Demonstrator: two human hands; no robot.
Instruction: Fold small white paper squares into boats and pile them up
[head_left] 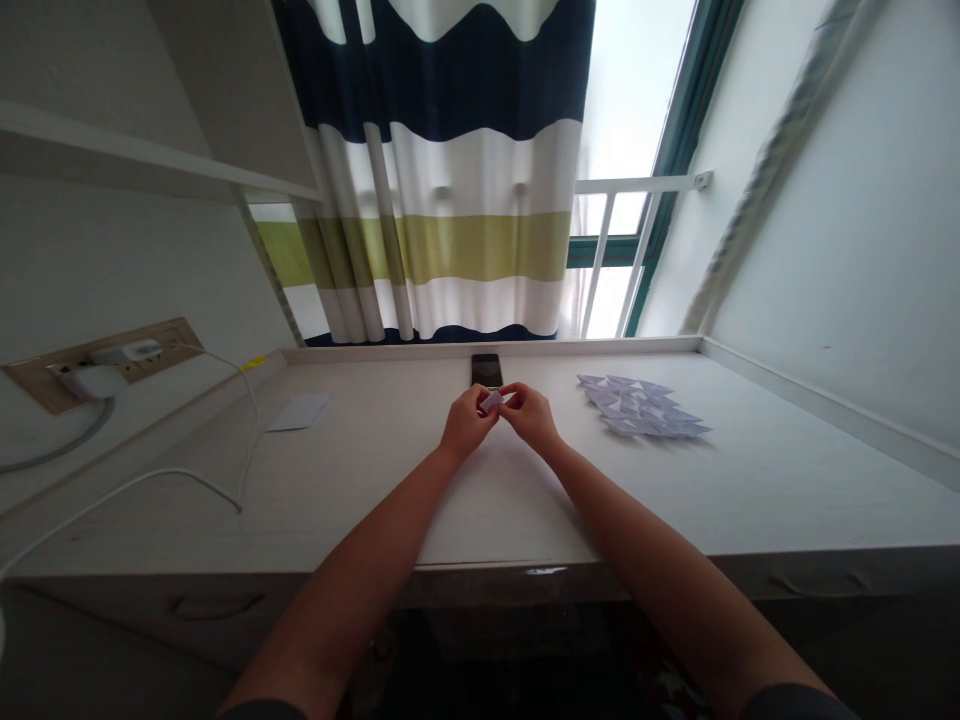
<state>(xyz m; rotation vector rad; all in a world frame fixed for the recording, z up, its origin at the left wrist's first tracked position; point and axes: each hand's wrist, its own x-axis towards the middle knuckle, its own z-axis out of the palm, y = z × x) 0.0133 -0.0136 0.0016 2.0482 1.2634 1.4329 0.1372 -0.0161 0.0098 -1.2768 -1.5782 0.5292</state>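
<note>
Between my two hands is a small piece of folded white paper (491,401), held above the middle of the desk. My left hand (466,420) is closed on its left side, and my right hand (528,414) pinches it from the right. Fingers hide part of the paper, so its full shape does not show. Just behind the hands lies a dark phone (486,370). To the right, several folded white paper triangles (641,407) lie together in overlapping rows. A flat stack of white paper (300,411) rests at the left.
The white desk (360,510) has a raised edge along its back and right side. A white cable (251,430) runs from a wall socket (112,362) onto the desk's left part. Behind the desk hangs a striped curtain (480,180) beside a window with a white rail (637,185).
</note>
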